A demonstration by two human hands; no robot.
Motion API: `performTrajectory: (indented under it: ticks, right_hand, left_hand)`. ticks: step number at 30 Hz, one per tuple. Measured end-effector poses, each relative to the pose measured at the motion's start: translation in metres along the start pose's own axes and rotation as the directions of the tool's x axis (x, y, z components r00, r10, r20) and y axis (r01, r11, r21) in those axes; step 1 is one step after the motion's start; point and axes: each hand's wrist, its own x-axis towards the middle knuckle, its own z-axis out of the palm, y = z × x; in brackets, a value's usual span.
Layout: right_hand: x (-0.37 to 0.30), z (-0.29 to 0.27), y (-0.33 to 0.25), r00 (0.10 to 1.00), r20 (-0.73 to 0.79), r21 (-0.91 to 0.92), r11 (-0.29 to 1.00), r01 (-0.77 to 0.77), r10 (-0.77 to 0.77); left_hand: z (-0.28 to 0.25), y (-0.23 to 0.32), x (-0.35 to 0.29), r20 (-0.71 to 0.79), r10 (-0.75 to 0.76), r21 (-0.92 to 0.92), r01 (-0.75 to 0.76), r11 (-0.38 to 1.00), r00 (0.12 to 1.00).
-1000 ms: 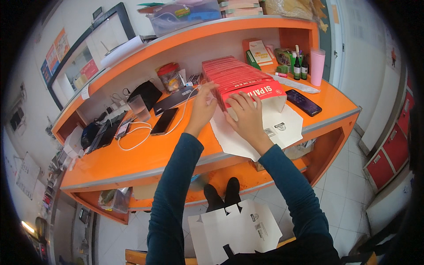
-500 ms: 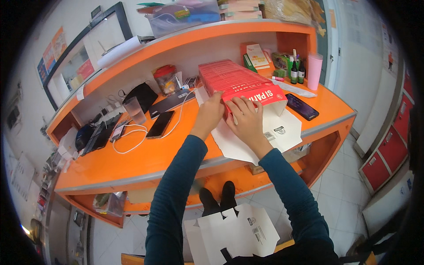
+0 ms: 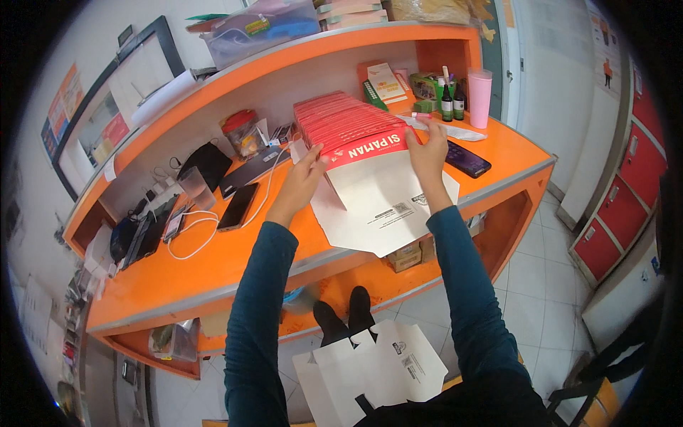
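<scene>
A row of red flat cartons (image 3: 348, 114) stands closely stacked on the orange desk. The front carton (image 3: 373, 149) shows a red printed edge, and its white inner side slopes toward me. My left hand (image 3: 300, 183) pinches its left edge, and my right hand (image 3: 429, 158) grips its right edge between thumb and fingers. Beneath, a white unfolded carton sheet (image 3: 384, 224) overhangs the desk's front edge. Another white unfolded carton (image 3: 377, 370), with notches and small dark print, lies across my lap.
Right of the stack lies a dark phone (image 3: 467, 159), with a pink tumbler (image 3: 480, 98) and small dark bottles (image 3: 447, 104) behind. On the left are another phone (image 3: 238, 206), a white cable (image 3: 267, 192) and a clear cup (image 3: 197, 187). A raised orange shelf (image 3: 284, 60) bounds the desk's back.
Both hands have moved apart from the middle of the front carton to its two side edges. More of its white inner side shows now. The view has shifted slightly.
</scene>
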Motion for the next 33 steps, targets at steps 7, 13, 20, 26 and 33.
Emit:
performTrajectory:
  ticks: [7,13,20,26,33]
  right_hand:
    - [-0.032,0.004,0.028,0.920,0.084,0.263,0.882,-0.390,0.382]
    - [0.020,-0.009,0.031,0.923,0.383,0.060,0.997,-0.051,0.025]
    - [0.034,0.011,0.052,0.795,0.598,0.110,0.993,0.036,-0.095]
    - [0.041,0.030,0.066,0.809,0.587,0.023,1.000,0.019,-0.029]
    - [0.003,-0.013,0.085,0.584,0.812,0.148,0.973,-0.177,-0.017]
  left_hand:
    - [0.024,0.004,-0.009,-0.069,0.119,0.285,-0.094,0.954,0.991]
    - [0.018,0.007,-0.002,-0.085,0.023,0.297,0.004,0.955,0.996]
    - [0.030,0.021,0.009,-0.303,0.154,0.567,0.048,0.822,0.940]
    - [0.034,0.004,0.033,-0.344,0.269,0.705,0.059,0.706,0.900]
    - [0.051,-0.044,-0.035,-0.143,0.104,0.252,-0.065,0.966,0.984]
